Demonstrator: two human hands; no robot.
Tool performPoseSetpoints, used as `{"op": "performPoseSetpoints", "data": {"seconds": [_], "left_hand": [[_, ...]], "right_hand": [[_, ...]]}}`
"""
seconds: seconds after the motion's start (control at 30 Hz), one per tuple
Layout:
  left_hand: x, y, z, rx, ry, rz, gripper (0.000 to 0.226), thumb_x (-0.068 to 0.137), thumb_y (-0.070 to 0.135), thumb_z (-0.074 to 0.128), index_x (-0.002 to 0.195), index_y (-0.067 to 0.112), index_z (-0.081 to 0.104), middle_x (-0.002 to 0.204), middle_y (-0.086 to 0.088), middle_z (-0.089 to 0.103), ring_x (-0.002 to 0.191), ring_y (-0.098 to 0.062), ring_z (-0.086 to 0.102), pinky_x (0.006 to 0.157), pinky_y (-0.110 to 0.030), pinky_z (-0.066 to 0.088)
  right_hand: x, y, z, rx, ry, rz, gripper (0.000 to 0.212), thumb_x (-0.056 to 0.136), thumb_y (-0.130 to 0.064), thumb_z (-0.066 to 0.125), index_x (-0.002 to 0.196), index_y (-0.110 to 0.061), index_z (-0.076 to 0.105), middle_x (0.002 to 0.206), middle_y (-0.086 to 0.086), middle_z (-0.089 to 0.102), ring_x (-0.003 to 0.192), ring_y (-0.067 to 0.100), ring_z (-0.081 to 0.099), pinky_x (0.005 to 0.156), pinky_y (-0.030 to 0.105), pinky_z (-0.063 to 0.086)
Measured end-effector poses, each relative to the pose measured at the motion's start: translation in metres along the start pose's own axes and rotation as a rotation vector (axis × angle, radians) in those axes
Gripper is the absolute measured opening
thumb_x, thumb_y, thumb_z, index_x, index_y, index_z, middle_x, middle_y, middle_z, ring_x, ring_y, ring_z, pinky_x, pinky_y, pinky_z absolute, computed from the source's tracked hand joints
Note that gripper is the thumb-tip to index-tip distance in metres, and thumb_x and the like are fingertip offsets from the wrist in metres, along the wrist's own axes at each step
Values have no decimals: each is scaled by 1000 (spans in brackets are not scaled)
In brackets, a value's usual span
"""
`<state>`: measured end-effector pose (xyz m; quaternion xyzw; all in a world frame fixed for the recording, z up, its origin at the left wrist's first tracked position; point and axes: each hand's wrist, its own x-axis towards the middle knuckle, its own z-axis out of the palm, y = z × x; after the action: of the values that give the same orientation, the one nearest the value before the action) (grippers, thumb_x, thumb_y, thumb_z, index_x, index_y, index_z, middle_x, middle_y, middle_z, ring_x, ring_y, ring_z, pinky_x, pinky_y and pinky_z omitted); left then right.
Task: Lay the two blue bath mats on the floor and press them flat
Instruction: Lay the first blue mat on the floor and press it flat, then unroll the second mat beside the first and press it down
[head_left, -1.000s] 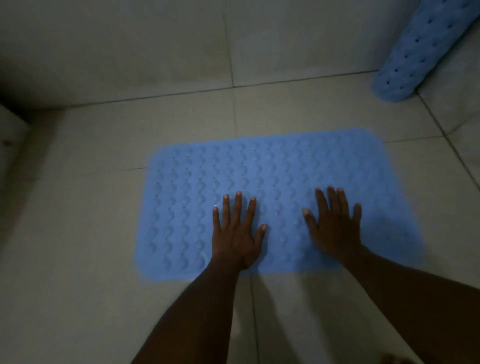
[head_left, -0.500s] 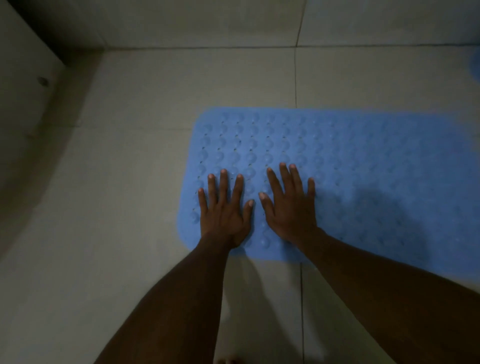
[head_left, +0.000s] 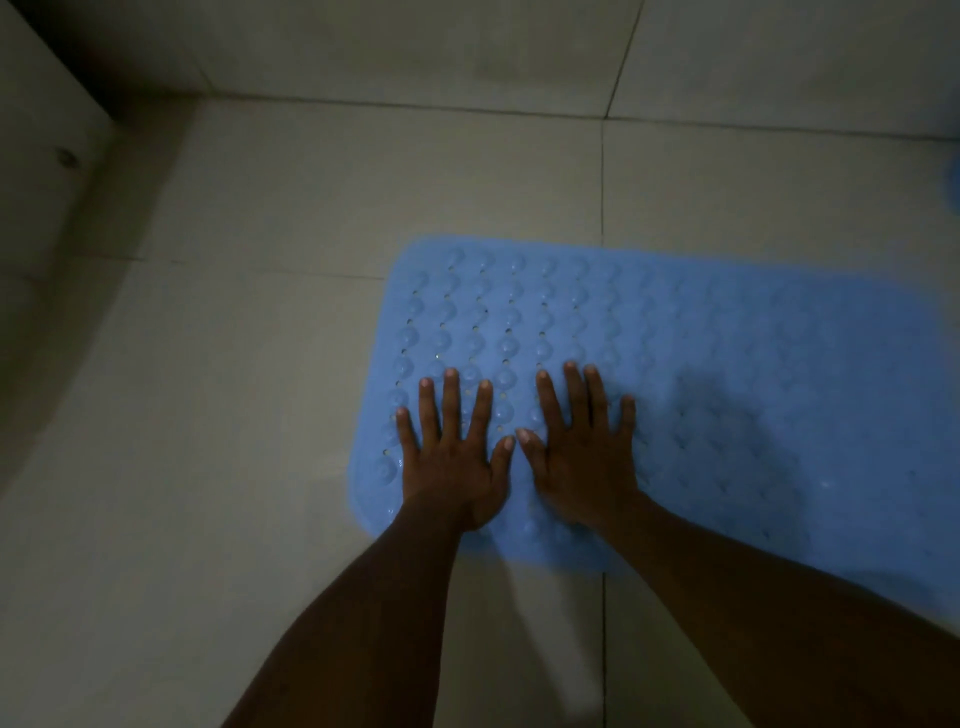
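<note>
1. While both palms press flat on the blue bath mat (head_left: 727, 374), we see nothing gripped. The left hand (head_left: 449, 467) and right hand (head_left: 584, 462) are spread wide, fingers (head_left: 451, 400) straight, fanned and pointing away from us.
2. Look at the thumbs (head_left: 503, 452): they angle toward each other between the hands. The tips come so close that we cannot tell whether they touch.
3. The left hand sits by the mat's near left corner, its little finger just inside the left edge. The right hand lies just beside it, further toward the mat's middle.
4. The left forearm (head_left: 374, 613) comes up from the bottom centre and the right forearm (head_left: 753, 597) from the lower right. Both wrists cross the mat's near edge.
5. The mat itself lies on the tiled floor (head_left: 311, 208), with rows of round bumps and small holes showing. Its left end is rounded and its right end runs out of view, dim and blurred.
6. A soft shadow (head_left: 727, 410) falls on the mat to the right of the right hand.
7. Further out, we have pale tiles with grout lines, a wall (head_left: 415, 47) along the top and a pale ledge (head_left: 47, 171) at left. At the right edge there is a sliver of blue (head_left: 954, 182) that we cannot identify.
</note>
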<state>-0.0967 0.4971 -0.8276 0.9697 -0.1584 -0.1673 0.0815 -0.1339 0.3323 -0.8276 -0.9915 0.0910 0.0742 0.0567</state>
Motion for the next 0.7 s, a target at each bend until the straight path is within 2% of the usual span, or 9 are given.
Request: {"op": "performPoseSetpoints", "data": {"seconds": [0.13, 0.23, 0.3, 0.4, 0.47, 0.6, 0.7], "left_hand": [[2, 13, -14, 7, -81, -53, 73, 100, 64, 9, 160, 31, -17, 165, -6, -32, 150, -34, -31, 121, -59, -16], [-1, 36, -35, -47, -167, -134, 73, 103, 61, 20, 162, 27, -8, 168, -12, -22, 153, -39, -22, 122, -57, -12], [-5, 53, -46, -44, -201, -126, 73, 103, 60, 22, 162, 27, -6, 169, -13, -18, 154, -38, -19, 123, -57, -10], [-1, 88, -64, 7, -222, -22, 73, 103, 61, 20, 162, 28, -8, 169, -9, -19, 154, -35, -19, 123, -56, -10], [10, 121, -81, 64, -213, 71, 73, 103, 61, 19, 161, 29, -12, 168, -8, -22, 154, -35, -20, 124, -56, -9], [44, 201, -135, 123, -104, 221, 77, 103, 59, 27, 161, 28, -15, 169, -8, -18, 155, -36, -15, 124, -56, -3], [72, 271, -181, 144, -10, 327, 83, 103, 55, 37, 161, 27, -14, 170, -8, -16, 156, -36, -13, 125, -56, 0]], "right_hand": [[0, 3, -12, 52, -25, -29, 70, 95, -60, 31, 153, -23, 39, 161, 11, 34, 149, 33, 32, 111, 66, 27], [-6, 20, -28, 119, -20, -58, 68, 92, -60, 36, 146, -22, 50, 153, 10, 48, 141, 30, 46, 106, 63, 39], [-17, 45, -48, 122, -60, -32, 70, 91, -60, 36, 151, -23, 42, 158, 9, 41, 146, 28, 38, 112, 60, 32], [-20, 103, -93, 93, -189, 16, 73, 97, -54, 43, 159, -27, 14, 167, 4, 16, 155, 20, 10, 122, 51, 11], [-10, 146, -132, 105, -232, 116, 75, 97, -51, 48, 158, -25, 14, 166, 8, 15, 155, 23, 11, 122, 50, 14], [17, 223, -217, 133, -99, 265, 73, 94, -51, 54, 154, -21, 26, 157, 13, 28, 146, 33, 29, 115, 53, 28], [32, 277, -281, 141, 74, 311, 70, 92, -49, 57, 151, -20, 31, 154, 12, 32, 143, 32, 33, 113, 51, 31]]}}
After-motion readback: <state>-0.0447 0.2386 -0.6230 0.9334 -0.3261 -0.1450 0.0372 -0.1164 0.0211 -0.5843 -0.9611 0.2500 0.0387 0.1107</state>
